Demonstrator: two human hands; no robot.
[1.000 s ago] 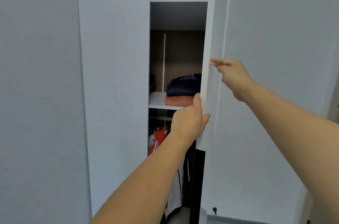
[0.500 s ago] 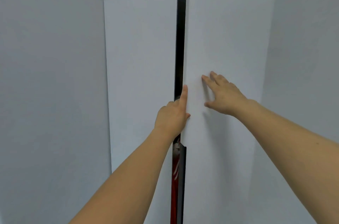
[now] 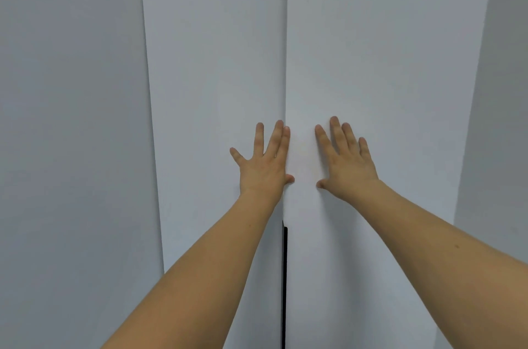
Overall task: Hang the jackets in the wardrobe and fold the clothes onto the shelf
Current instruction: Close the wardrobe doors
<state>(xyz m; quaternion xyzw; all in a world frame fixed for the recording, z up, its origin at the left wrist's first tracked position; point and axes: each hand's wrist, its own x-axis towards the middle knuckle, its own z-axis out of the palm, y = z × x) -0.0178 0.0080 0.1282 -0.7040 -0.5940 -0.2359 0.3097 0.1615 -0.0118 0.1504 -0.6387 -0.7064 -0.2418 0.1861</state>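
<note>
The white wardrobe fills the middle of the head view with both doors closed. My left hand (image 3: 264, 164) lies flat with spread fingers on the left door (image 3: 214, 77), close to the seam. My right hand (image 3: 347, 158) presses flat on the right door (image 3: 385, 62). A thin dark slit (image 3: 285, 277) shows between the doors below my hands. The jackets and folded clothes inside are hidden.
Plain grey walls stand on both sides of the wardrobe, the left wall (image 3: 71, 120) and the right wall (image 3: 503, 91). No handles show on the doors.
The right door swung shut over the shelf and the hanging jackets. My left hand let go of the door's edge and now lies flat on the left door. The view moved closer.
</note>
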